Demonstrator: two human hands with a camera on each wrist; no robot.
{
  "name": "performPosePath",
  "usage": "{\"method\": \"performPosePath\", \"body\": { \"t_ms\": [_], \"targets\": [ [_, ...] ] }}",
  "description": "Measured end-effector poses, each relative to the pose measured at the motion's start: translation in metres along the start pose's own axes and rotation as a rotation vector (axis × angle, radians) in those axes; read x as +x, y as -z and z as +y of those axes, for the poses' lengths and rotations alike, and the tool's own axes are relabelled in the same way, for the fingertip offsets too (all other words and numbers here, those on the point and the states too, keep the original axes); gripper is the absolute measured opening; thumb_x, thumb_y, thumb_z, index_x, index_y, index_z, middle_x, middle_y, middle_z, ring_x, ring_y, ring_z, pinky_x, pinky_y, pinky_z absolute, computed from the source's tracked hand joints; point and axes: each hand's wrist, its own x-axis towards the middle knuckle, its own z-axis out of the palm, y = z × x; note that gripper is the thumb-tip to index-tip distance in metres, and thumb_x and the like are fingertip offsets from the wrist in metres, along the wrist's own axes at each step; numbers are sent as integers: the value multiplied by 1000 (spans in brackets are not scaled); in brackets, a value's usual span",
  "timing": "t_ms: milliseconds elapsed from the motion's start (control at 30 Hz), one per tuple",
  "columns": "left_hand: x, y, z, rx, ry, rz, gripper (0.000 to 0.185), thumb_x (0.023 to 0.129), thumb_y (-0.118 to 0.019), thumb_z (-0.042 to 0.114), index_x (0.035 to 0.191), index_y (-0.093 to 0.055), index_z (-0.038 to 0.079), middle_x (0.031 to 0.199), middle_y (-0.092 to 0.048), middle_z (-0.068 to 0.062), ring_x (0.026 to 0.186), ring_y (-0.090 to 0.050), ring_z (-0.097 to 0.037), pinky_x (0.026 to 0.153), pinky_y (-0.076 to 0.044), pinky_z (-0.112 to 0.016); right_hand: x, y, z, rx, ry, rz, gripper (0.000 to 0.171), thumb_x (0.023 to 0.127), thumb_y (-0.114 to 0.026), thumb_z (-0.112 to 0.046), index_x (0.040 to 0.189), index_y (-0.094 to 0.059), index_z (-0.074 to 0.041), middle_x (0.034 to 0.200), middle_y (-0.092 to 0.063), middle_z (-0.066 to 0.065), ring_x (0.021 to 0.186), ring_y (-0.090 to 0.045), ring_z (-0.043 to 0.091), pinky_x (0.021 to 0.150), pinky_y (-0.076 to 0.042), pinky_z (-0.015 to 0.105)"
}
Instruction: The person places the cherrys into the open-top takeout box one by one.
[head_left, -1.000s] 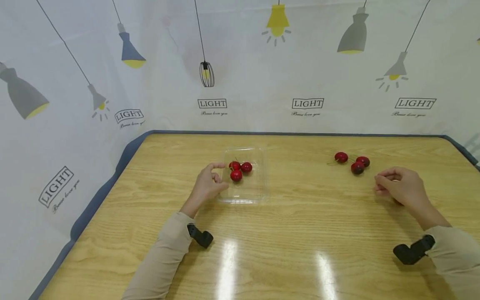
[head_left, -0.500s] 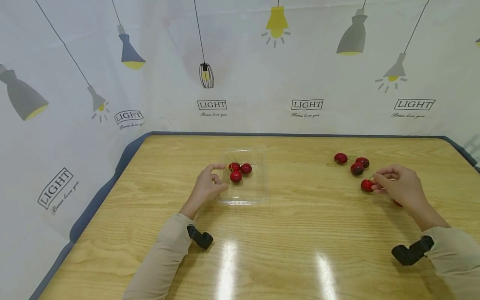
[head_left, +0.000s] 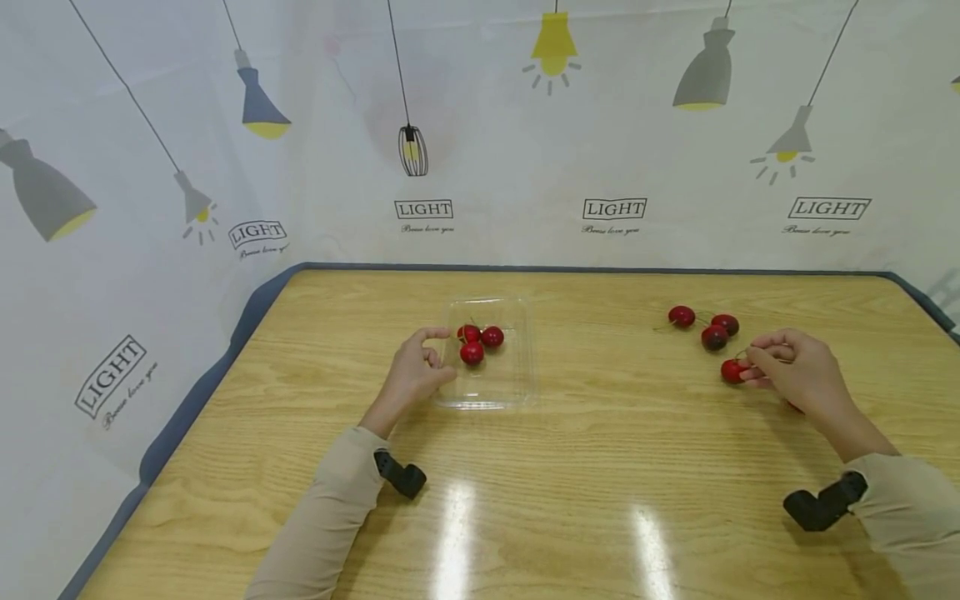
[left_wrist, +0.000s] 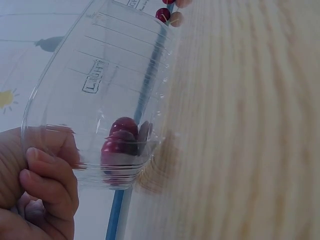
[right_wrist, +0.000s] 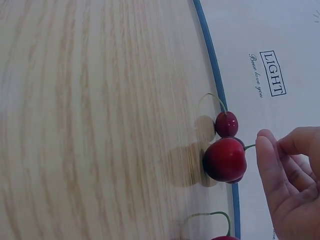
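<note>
On the left of the table stands a clear plastic box (head_left: pixel 491 390), with three red cherries (head_left: pixel 472 352) inside. My left hand (head_left: pixel 411 367) grips the box's left side; in the left wrist view, one finger shows through the plastic and the others curl outside the wall (left_wrist: pixel 90 115). Over on the right, my right hand (head_left: pixel 806 375) pinches the stem of a red cherry (head_left: pixel 732 371) between thumb and fingertips. That cherry (right_wrist: pixel 225 160) hangs just beside the fingers in the right wrist view. Whether it touches the table is hard to tell.
Three darker cherries (head_left: pixel 715 337) lie close together behind the right hand. Another cherry (head_left: pixel 793 407) is mostly hidden under that hand. A printed cloth wall (head_left: pixel 510 150) rises behind the wooden table (head_left: pixel 570 483).
A second ago the cherry was hidden by the right hand; now it shows left of the fingertips, held by its stem. The left hand and the box stay in place.
</note>
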Motion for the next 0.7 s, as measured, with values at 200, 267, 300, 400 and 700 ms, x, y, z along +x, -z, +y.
{"method": "performPosePath", "body": {
  "t_ms": [200, 267, 300, 400, 700],
  "targets": [
    [0, 0, 0, 7, 3, -3, 56, 70, -63, -3, 122, -45, 4, 59, -41, -3, 43, -33, -11, 41, -29, -23, -5, -1, -9, -32, 22, -13, 36, 90, -49, -26, 104, -46, 6, 74, -64, -6, 62, -62, 10, 57, -51, 27],
    [0, 0, 0, 7, 3, -2, 56, 70, -63, -3, 122, -45, 4, 58, -41, -3, 43, -33, -11, 41, -29, -23, -3, 0, -5, -40, 31, -12, 38, 89, -50, -28, 104, -47, 6, 75, -64, -5, 63, -63, 11, 57, -51, 27],
    [0, 0, 0, 4, 3, -2, 56, 70, -63, -3, 122, -45, 4, 58, -41, -3, 43, -33, -11, 41, -29, -23, -1, -1, -1, -56, 42, -8, 41, 88, -50, -32, 105, -47, 6, 75, -63, -7, 63, -63, 10, 57, -51, 27],
    [0, 0, 0, -3, 3, -2, 55, 70, -62, -3, 122, -45, 4, 58, -40, -3, 43, -32, -10, 41, -29, -23, 8, -1, 16, -57, 49, 21, 49, 84, -52, -42, 104, -49, 2, 74, -63, -9, 64, -63, 12, 56, -51, 27],
    [0, 0, 0, -3, 2, -10, 57, 70, -63, -2, 124, -44, 4, 59, -41, -3, 42, -33, -11, 40, -30, -23, 25, -3, 48, -104, 79, 87, 56, 78, -54, -52, 103, -53, -2, 80, -62, 2, 64, -63, 15, 55, -51, 30]
  ]
}}
